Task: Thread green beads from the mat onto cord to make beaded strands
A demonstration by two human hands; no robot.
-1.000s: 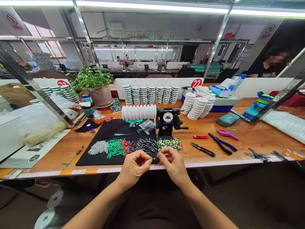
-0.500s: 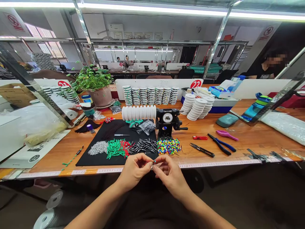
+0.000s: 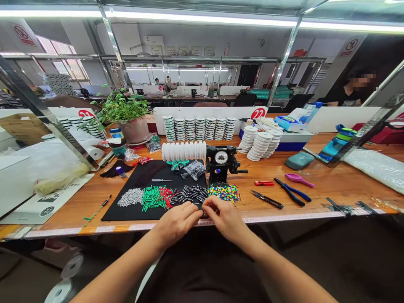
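My left hand (image 3: 179,222) and my right hand (image 3: 225,219) meet at the front edge of the table, their fingertips almost touching. Both are closed in a pinch. Whatever lies between the fingertips is tiny and mostly hidden, with only a small greenish speck showing. Just beyond the hands, a black mat (image 3: 126,214) carries a heap of black tube-like pieces (image 3: 191,194), red pieces (image 3: 166,198), green pieces (image 3: 151,198) and small silvery pieces (image 3: 130,197). Multicoloured beads (image 3: 223,193) lie in a pile beyond my right hand.
A black hand-cranked winder (image 3: 221,164) bears a row of white spools (image 3: 183,151). To the right lie blue-handled pliers (image 3: 293,192), tweezers (image 3: 267,199), a red tool (image 3: 264,183) and a pink scoop (image 3: 299,180). Spool stacks (image 3: 260,145) and a potted plant (image 3: 134,128) stand behind.
My left hand has turned its back upward and its fingers have straightened together. Both hands have risen slightly towards the mat, still fingertip to fingertip. The view has tilted a little.
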